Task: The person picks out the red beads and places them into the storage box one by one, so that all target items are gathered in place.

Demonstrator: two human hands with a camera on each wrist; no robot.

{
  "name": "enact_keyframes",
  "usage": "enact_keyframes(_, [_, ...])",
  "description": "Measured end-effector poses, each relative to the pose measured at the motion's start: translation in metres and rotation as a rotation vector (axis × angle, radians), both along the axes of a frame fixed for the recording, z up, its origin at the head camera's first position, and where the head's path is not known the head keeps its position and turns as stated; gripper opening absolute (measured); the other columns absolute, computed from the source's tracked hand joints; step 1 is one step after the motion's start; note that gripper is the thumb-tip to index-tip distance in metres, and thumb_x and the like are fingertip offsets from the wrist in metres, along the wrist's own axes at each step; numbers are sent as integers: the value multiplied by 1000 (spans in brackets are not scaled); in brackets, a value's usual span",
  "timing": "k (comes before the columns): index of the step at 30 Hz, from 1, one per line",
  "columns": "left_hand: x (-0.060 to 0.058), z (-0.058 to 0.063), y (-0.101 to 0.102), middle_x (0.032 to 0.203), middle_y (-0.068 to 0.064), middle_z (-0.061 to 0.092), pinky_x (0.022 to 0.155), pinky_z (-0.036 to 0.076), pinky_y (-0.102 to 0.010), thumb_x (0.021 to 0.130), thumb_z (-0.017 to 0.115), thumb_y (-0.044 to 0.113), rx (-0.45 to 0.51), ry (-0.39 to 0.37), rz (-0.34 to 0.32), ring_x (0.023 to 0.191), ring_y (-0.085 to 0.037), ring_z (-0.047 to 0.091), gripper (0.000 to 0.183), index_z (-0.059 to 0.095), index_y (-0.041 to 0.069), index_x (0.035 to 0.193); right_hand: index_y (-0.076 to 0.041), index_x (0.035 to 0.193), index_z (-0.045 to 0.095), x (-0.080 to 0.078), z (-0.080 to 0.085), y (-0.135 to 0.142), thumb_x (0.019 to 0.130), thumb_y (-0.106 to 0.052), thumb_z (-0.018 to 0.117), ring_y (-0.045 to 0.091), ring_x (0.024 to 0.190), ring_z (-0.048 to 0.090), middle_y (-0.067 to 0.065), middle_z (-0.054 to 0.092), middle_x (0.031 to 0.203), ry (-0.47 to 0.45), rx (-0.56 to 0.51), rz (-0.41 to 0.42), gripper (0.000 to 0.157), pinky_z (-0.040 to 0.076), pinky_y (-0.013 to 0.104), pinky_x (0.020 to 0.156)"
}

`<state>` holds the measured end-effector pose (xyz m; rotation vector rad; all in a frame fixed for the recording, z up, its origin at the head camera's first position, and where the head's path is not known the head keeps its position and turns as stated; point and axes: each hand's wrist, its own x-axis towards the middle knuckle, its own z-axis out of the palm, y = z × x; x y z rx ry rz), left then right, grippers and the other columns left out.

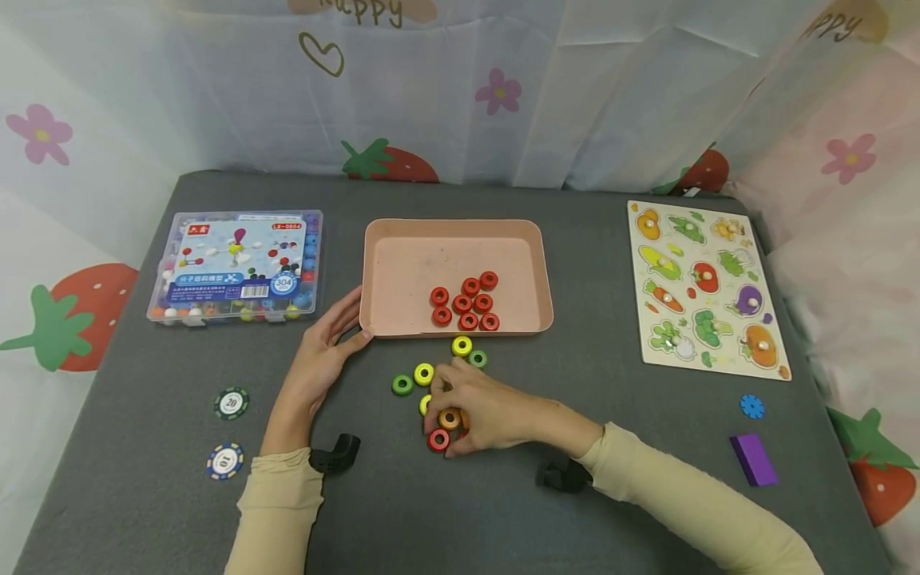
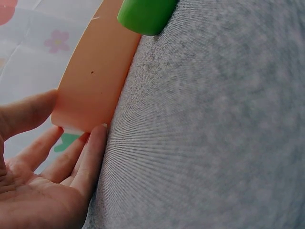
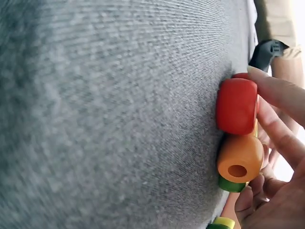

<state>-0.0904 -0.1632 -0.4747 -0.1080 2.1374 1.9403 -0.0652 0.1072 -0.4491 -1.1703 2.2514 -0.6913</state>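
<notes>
My left hand [image 1: 319,363] holds the near left corner of a pink tray [image 1: 402,275], thumb at the front rim and fingers along the side wall. Several red rings [image 1: 462,303] lie inside the tray. Below it, my right hand [image 1: 492,407] has thumb and index finger about a red ring [image 1: 438,440] on the table. A second red ring [image 3: 237,106] and an orange ring [image 3: 240,157] lie beneath this hand, partly hidden from above. Yellow rings [image 1: 424,374] and green rings [image 1: 402,385] lie between the hand and the tray.
A clear case of coloured pieces [image 1: 237,267] stands at the left, above two poker chips [image 1: 231,403]. To the right lies a vegetable puzzle board [image 1: 707,291]. Nearer me are a blue disc [image 1: 752,406] and a purple block [image 1: 754,460].
</notes>
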Motion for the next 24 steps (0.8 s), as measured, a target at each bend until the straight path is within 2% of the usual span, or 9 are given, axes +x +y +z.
enact_keyframes(4, [0, -1, 0, 157, 0, 43, 118, 27, -49, 100, 62, 12, 0, 4, -3, 146, -19, 36, 64, 36, 25, 157, -30, 103, 75, 0, -1, -1, 77, -34, 88, 12, 102, 36, -10, 47, 108, 25, -5, 13, 29, 36, 30, 84])
enact_keyframes(7, [0, -1, -1, 157, 0, 43, 119, 26, -49, 100, 62, 12, -4, 5, -2, 146, -20, 36, 64, 36, 25, 157, -28, 102, 75, -2, -1, -1, 78, -32, 87, 11, 102, 37, -10, 49, 108, -8, -53, 6, 27, 38, 29, 84])
enact_keyframes(11, [0, -1, -1, 156, 0, 43, 119, 26, -49, 100, 62, 12, -7, 3, 0, 146, -20, 36, 64, 36, 25, 157, -24, 103, 74, -11, -2, 2, 80, -26, 86, 14, 102, 49, -11, 58, 107, -155, -198, -25, 26, 46, 28, 86])
enact_keyframes(13, [0, 0, -1, 156, 0, 43, 119, 26, -49, 100, 62, 11, -3, 3, 1, 146, -20, 36, 64, 36, 24, 157, -23, 104, 73, -18, 0, 5, 81, -23, 85, 17, 95, 56, -10, 62, 103, -230, -269, -61, 26, 49, 29, 81])
enact_keyframes(15, [0, 0, -1, 157, 0, 43, 119, 26, -49, 100, 62, 11, 2, 2, 1, 146, -20, 36, 64, 36, 24, 157, -23, 105, 71, -25, 2, 8, 82, -22, 84, 18, 88, 60, -10, 65, 96, -252, -320, -115, 26, 50, 28, 74])
enact_keyframes(17, [0, 0, -1, 157, -1, 43, 118, 27, -49, 99, 62, 11, 7, -2, 1, 146, -20, 36, 64, 36, 24, 157, -22, 106, 71, -33, 5, 10, 83, -21, 83, 19, 81, 60, -8, 66, 90, -236, -361, -191, 25, 48, 28, 67])
enact_keyframes(21, [0, 1, -1, 157, -1, 43, 118, 26, -50, 99, 63, 13, 5, -9, -1, 146, -20, 36, 65, 36, 25, 157, -20, 107, 73, -50, 8, 12, 85, -23, 82, 18, 72, 58, -4, 64, 81, -126, -413, -382, 24, 44, 28, 62])
enact_keyframes(24, [0, 1, -1, 156, 0, 44, 118, 26, -51, 99, 63, 14, 0, -10, -2, 146, -19, 36, 64, 36, 26, 157, -17, 108, 74, -63, 10, 13, 85, -25, 82, 18, 69, 55, 0, 62, 77, -40, -410, -533, 25, 43, 30, 61])
